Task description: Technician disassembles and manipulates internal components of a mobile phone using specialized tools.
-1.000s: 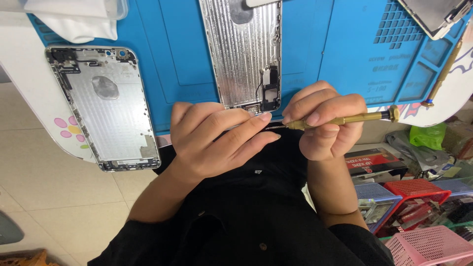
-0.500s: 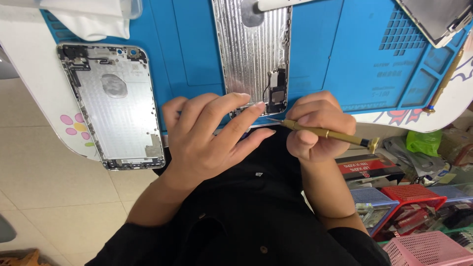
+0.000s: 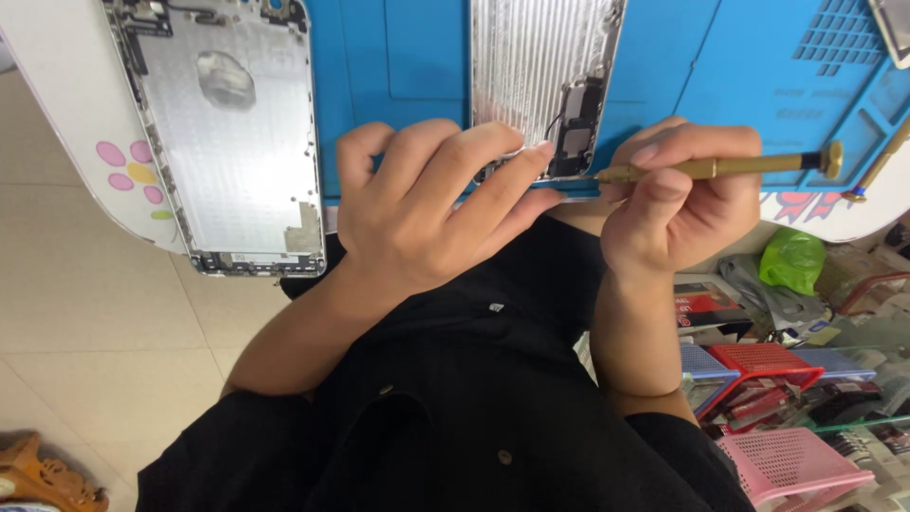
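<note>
I see a pale tiled floor [image 3: 85, 313] below a white table edge [image 3: 57, 123] topped with a blue mat [image 3: 398, 57]. To my right sit red [image 3: 763, 360] and pink baskets [image 3: 791, 465].

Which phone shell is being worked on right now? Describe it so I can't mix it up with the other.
Start at the blue work mat. Two opened silver phone housings lie on it; take the phone housing at the middle, where the left hand and the brass screwdriver in the right hand meet. Unlike the spare housing overhanging the mat's left edge, its inside looks ribbed.

Bare blue mat [image 3: 398, 66] between two phone housings [image 3: 227, 133]
</note>
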